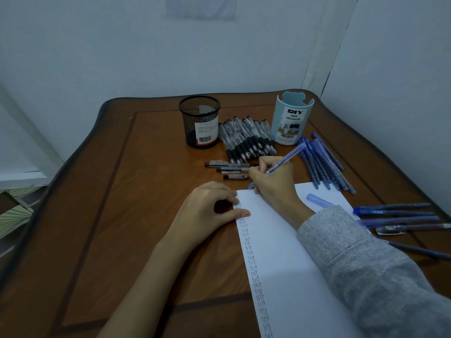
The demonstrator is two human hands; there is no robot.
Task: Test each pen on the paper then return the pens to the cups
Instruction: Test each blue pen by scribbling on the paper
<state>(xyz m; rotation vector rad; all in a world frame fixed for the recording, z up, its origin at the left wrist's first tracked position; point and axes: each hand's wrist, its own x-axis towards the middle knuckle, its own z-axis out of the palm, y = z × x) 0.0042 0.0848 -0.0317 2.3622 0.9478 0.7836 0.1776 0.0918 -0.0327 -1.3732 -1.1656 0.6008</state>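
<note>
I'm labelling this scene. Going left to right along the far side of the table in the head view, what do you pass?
Black mesh cup → pile of black pens → blue desk organizer cup → row of blue pens.

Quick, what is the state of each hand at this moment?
Left hand: holds nothing, presses the paper's left edge.
Right hand: grips a blue pen, tip at the paper's top.

Blue cup (292, 118) label: "DIY DESK ORGANIZER"; paper (288, 252): "Test" rptd.
</note>
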